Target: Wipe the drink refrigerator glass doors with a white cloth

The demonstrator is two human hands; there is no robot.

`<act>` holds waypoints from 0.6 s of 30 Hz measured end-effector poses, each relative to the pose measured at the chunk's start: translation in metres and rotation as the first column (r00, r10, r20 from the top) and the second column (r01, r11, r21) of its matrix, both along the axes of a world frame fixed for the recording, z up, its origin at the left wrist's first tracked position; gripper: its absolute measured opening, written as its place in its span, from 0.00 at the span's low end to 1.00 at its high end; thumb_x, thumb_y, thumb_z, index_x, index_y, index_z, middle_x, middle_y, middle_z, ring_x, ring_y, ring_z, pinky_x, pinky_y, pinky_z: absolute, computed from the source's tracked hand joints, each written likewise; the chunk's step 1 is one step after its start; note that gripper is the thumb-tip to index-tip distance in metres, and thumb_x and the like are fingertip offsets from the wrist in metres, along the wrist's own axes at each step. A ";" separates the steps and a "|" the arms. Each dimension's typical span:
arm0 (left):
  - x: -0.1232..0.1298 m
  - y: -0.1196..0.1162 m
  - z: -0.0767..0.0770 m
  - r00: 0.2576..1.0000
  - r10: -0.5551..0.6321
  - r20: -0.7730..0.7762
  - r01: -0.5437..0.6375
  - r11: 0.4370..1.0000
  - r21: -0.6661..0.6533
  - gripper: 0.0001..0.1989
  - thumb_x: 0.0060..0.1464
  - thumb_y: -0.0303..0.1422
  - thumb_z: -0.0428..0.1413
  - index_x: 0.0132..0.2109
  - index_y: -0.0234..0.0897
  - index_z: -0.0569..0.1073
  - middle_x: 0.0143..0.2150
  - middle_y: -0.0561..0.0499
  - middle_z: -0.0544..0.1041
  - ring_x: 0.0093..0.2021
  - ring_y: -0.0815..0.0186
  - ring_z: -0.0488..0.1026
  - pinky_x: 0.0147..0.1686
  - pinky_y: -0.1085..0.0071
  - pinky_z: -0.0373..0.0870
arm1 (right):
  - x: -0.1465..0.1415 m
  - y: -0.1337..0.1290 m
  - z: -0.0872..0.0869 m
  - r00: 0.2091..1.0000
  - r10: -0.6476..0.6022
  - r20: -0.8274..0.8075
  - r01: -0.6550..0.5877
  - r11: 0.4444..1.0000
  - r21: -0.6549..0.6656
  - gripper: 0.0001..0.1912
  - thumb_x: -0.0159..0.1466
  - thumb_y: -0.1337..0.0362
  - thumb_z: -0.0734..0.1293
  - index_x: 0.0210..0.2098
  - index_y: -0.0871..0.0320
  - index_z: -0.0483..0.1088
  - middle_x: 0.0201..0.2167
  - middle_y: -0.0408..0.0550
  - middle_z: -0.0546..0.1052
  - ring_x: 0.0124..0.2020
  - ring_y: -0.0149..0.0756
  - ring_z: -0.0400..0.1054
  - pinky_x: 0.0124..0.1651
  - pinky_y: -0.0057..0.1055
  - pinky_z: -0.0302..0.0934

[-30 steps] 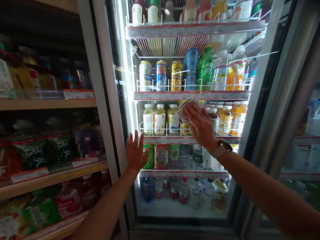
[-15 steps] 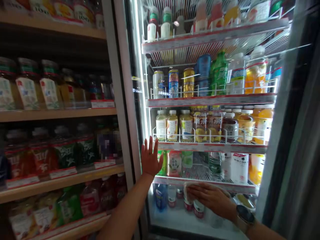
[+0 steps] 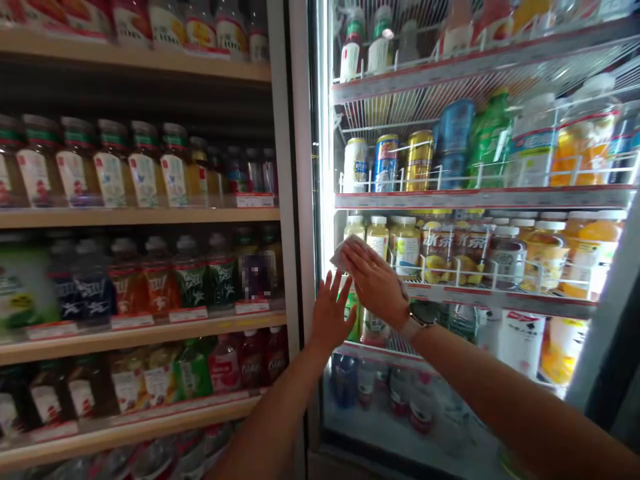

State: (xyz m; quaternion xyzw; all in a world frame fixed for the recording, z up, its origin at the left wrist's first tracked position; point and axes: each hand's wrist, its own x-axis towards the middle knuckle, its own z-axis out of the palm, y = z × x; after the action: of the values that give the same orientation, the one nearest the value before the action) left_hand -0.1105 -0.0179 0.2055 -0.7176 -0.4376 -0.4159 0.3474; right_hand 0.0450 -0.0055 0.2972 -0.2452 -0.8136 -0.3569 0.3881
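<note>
While on cooler glass (image 3: 450,267), left hand (image 3: 333,310) open, right hand (image 3: 374,283) over cloth (image 3: 346,253)

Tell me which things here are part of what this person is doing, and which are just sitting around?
Part of the work:
- right hand
- pale cloth under that hand, on the glass cooler door
- left hand, open beside it

Just sitting around:
- canned drinks inside the cooler
- bottled drinks on the wooden shelf

At about four o'clock, a round dark-faced wristwatch (image 3: 416,319) on a pale band circles the right wrist; the left forearm (image 3: 270,417) and right forearm (image 3: 505,393) show no sleeves.
</note>
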 end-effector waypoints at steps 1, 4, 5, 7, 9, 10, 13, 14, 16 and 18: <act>-0.005 -0.009 -0.006 1.000 -0.015 0.000 0.015 1.000 -0.021 0.32 0.63 0.35 0.48 0.71 0.38 0.48 0.73 0.41 0.51 0.73 0.55 0.43 0.67 0.49 0.54 | -0.010 0.000 -0.009 1.000 0.002 0.019 -0.002 1.000 -0.022 0.33 0.63 0.74 0.58 0.68 0.68 0.54 0.69 0.56 0.57 0.71 0.41 0.45 0.72 0.44 0.45; -0.025 -0.040 -0.033 0.998 -0.007 0.054 0.012 0.996 -0.089 0.29 0.63 0.32 0.47 0.69 0.38 0.53 0.71 0.41 0.57 0.71 0.57 0.52 0.66 0.51 0.58 | -0.031 0.000 -0.048 0.991 0.064 0.121 -0.054 0.995 -0.088 0.31 0.62 0.75 0.58 0.65 0.67 0.59 0.68 0.55 0.59 0.71 0.40 0.47 0.72 0.41 0.45; -0.031 -0.049 -0.042 0.996 0.005 0.084 0.004 0.994 -0.107 0.28 0.63 0.32 0.48 0.68 0.39 0.56 0.70 0.41 0.59 0.70 0.56 0.54 0.65 0.51 0.59 | -0.036 -0.001 -0.061 0.984 0.092 0.156 -0.076 0.992 -0.102 0.30 0.62 0.75 0.58 0.64 0.66 0.61 0.68 0.54 0.59 0.70 0.40 0.48 0.72 0.40 0.46; -0.040 -0.064 -0.055 0.986 0.016 0.164 0.005 0.991 -0.131 0.26 0.62 0.32 0.48 0.66 0.40 0.60 0.68 0.41 0.62 0.69 0.56 0.58 0.64 0.51 0.63 | -0.044 -0.003 -0.084 0.971 0.134 0.198 -0.111 0.986 -0.123 0.30 0.61 0.75 0.59 0.63 0.66 0.62 0.67 0.54 0.61 0.70 0.39 0.51 0.71 0.40 0.49; -0.042 -0.075 -0.059 0.962 -0.009 0.275 0.050 0.989 -0.142 0.24 0.63 0.32 0.47 0.65 0.41 0.62 0.67 0.42 0.64 0.68 0.57 0.60 0.63 0.54 0.65 | -0.048 -0.007 -0.097 0.967 0.155 0.204 -0.124 0.980 -0.159 0.30 0.60 0.74 0.59 0.63 0.67 0.62 0.68 0.54 0.60 0.69 0.40 0.51 0.71 0.40 0.50; -0.039 -0.079 -0.057 0.944 -0.036 0.328 0.089 0.985 -0.148 0.24 0.64 0.32 0.46 0.66 0.41 0.61 0.67 0.42 0.64 0.67 0.58 0.61 0.62 0.55 0.65 | -0.049 -0.010 -0.099 0.966 0.166 0.196 -0.129 0.973 -0.189 0.31 0.60 0.74 0.60 0.63 0.67 0.62 0.68 0.55 0.60 0.70 0.40 0.50 0.71 0.42 0.49; -0.022 -0.082 -0.049 0.888 -0.105 0.447 0.208 0.960 -0.188 0.27 0.66 0.35 0.44 0.69 0.42 0.54 0.69 0.43 0.62 0.68 0.61 0.59 0.64 0.57 0.64 | -0.048 -0.021 -0.091 0.963 0.219 0.157 -0.166 0.941 -0.295 0.32 0.59 0.71 0.63 0.63 0.66 0.62 0.68 0.58 0.59 0.71 0.43 0.47 0.72 0.45 0.47; -0.015 -0.080 -0.047 0.870 -0.115 0.479 0.239 0.949 -0.205 0.28 0.66 0.36 0.44 0.71 0.42 0.51 0.70 0.43 0.60 0.69 0.61 0.56 0.64 0.58 0.63 | -0.046 -0.024 -0.086 0.958 0.246 0.147 -0.189 0.928 -0.322 0.32 0.59 0.69 0.64 0.63 0.65 0.63 0.68 0.58 0.59 0.71 0.44 0.46 0.71 0.45 0.47; 0.000 -0.074 -0.049 0.826 -0.112 0.552 0.283 0.930 -0.234 0.29 0.67 0.37 0.42 0.72 0.42 0.46 0.72 0.44 0.55 0.71 0.62 0.52 0.66 0.59 0.60 | -0.036 -0.030 -0.074 0.945 0.296 0.140 -0.232 0.907 -0.351 0.30 0.59 0.67 0.64 0.62 0.64 0.65 0.67 0.58 0.60 0.71 0.44 0.47 0.70 0.44 0.50; 0.013 -0.063 -0.058 0.775 -0.091 0.625 0.311 0.917 -0.252 0.29 0.68 0.38 0.40 0.72 0.42 0.42 0.72 0.44 0.52 0.71 0.62 0.50 0.66 0.59 0.60 | -0.021 -0.032 -0.064 0.942 0.299 0.154 -0.234 0.911 -0.340 0.28 0.60 0.68 0.63 0.60 0.61 0.67 0.66 0.57 0.63 0.69 0.45 0.51 0.68 0.45 0.54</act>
State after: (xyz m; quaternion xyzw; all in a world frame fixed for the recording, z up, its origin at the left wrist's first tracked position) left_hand -0.0977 -0.0814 0.1478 -0.6402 -0.5095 -0.5748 0.0135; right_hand 0.0245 -0.0375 0.2329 -0.1529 -0.9213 -0.1879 0.3041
